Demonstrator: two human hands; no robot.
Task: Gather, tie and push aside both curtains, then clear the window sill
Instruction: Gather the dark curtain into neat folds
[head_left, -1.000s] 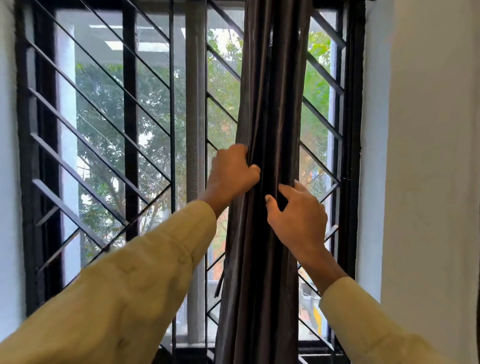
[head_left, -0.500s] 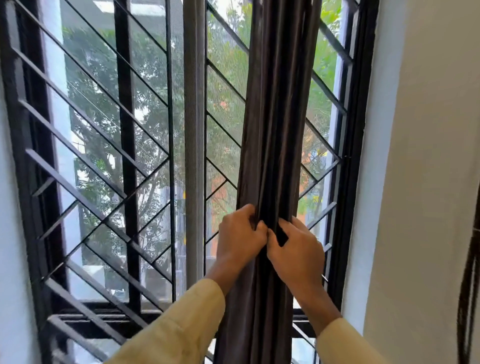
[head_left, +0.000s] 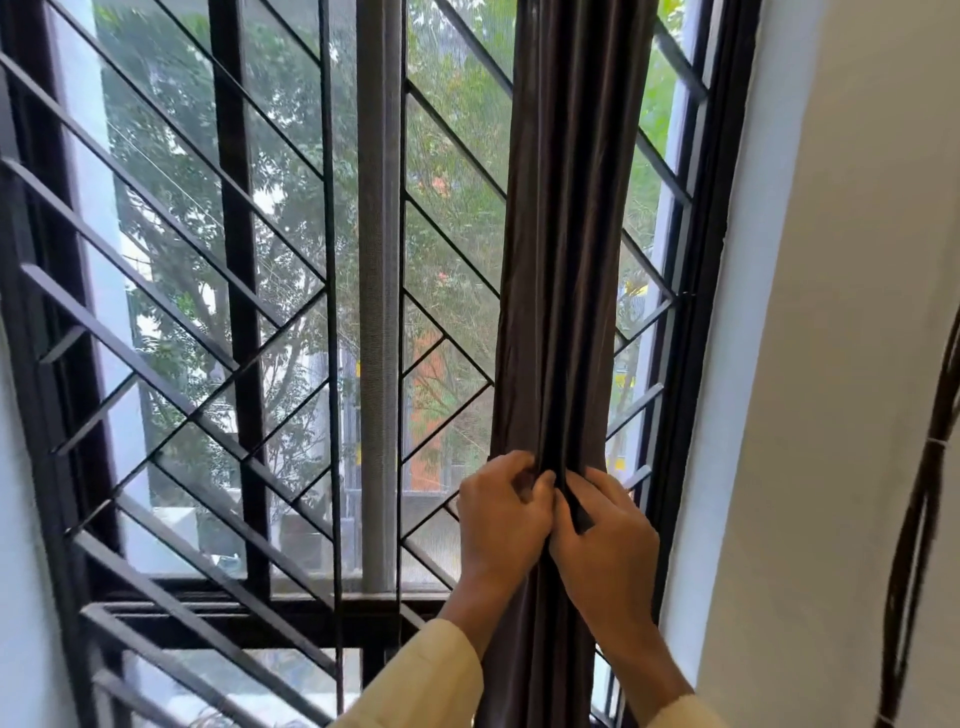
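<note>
Dark brown curtain (head_left: 563, 260) now squeezed into one narrow rope, hanging before the right half of the window grille (head_left: 208, 312)
My left hand (head_left: 501, 519) and right hand (head_left: 608, 540) have slid down it and closed in from apart to touching, each curled round folds of cloth; I judge gathering is nearly done and tying comes next

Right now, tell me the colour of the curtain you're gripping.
Dark brown curtain, slightly shiny; head view.
</note>
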